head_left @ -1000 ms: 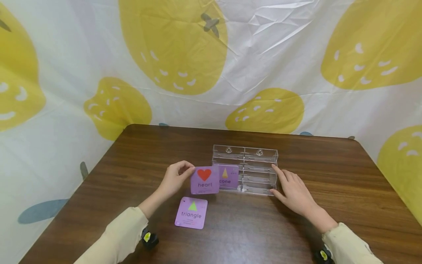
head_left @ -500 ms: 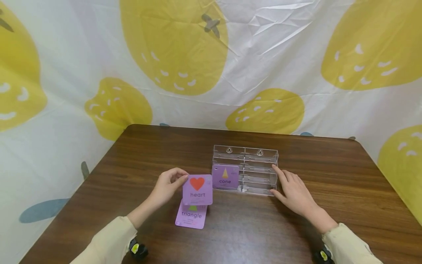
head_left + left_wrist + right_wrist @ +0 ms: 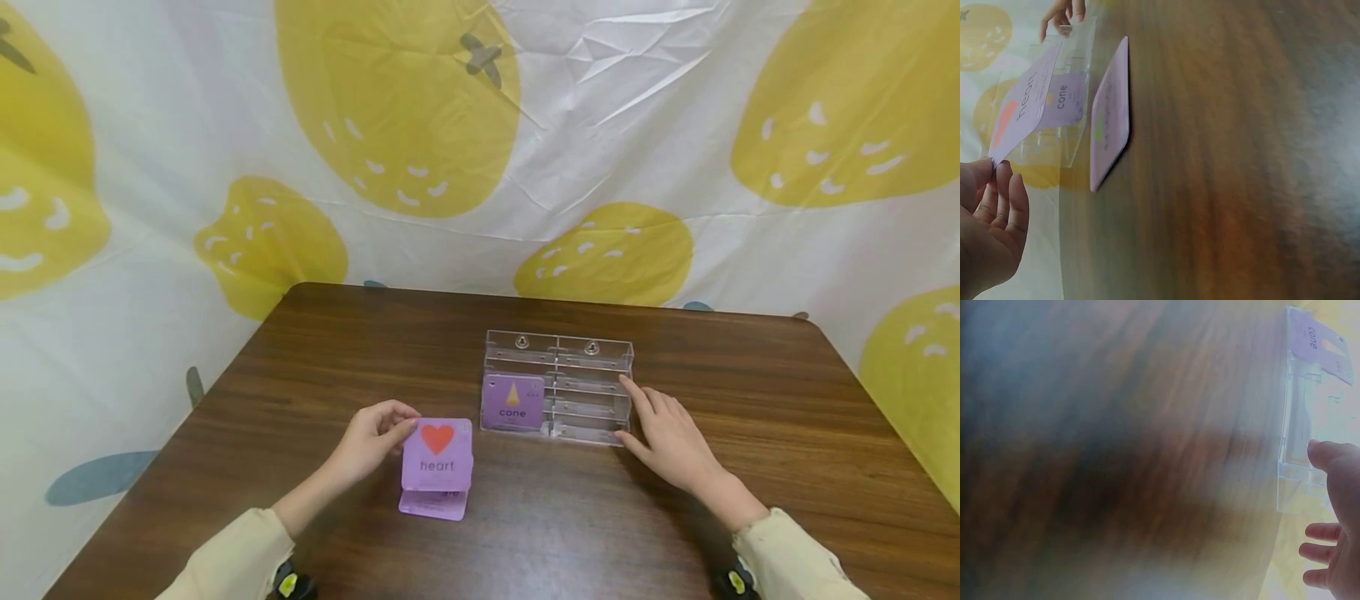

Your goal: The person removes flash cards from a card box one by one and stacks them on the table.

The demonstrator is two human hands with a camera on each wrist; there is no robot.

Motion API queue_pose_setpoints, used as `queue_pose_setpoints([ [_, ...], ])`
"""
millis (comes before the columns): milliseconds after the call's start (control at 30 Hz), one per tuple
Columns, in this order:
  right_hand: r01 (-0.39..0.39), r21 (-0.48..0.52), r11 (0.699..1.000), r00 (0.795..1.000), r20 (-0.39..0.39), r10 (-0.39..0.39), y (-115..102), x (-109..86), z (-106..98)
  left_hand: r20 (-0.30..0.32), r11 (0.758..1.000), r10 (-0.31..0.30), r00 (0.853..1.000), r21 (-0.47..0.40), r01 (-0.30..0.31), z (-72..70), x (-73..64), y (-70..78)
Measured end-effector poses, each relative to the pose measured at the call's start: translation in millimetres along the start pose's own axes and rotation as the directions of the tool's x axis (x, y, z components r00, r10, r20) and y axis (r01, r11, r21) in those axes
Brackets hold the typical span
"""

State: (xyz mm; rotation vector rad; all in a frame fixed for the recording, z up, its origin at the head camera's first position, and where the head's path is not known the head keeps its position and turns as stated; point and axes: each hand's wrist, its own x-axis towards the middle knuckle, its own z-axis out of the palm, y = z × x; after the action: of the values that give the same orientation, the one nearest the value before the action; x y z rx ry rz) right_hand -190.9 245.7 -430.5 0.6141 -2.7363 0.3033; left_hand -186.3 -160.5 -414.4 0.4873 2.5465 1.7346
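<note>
one purple heart card [image 3: 437, 458] is held in the left hand [image 3: 370, 442], pinched at its upper left corner between thumb and fingers. it hovers over another purple card [image 3: 432, 507], which lies flat on the wooden surface [image 3: 570, 517] just right of that hand and toward the person; a gap between the cards shows in the left wrist view. beyond the left hand and to its right, a clear plastic rack [image 3: 588, 408] holds a purple cone card [image 3: 513, 402] in its left column. the right hand [image 3: 671, 437] is at the rack's right side, fingers relaxed and slightly spread, thumb and forefinger resting at its edge. pale sleeves [image 3: 228, 557] show at both forearms, and a lemon-print cloth [image 3: 435, 250] hangs behind the surface.
</note>
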Motion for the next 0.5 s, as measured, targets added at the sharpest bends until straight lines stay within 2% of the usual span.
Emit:
queue_pose_setpoints([
  [300, 0.006, 0.004, 1.0, 1.0, -0.004, -0.006, 0, 0.2, 2, 0.024, 0.999, -0.037, 0.999, 0.008, 0.037, -3.1, -5.7, -7.4],
  [500, 0.007, 0.002, 1.0, 1.0, -0.002, -0.007, 1, 0.1, 1, 0.117, 0.998, -0.047, 0.992, 0.036, 0.044, -3.1, -6.7, -11.6],
])
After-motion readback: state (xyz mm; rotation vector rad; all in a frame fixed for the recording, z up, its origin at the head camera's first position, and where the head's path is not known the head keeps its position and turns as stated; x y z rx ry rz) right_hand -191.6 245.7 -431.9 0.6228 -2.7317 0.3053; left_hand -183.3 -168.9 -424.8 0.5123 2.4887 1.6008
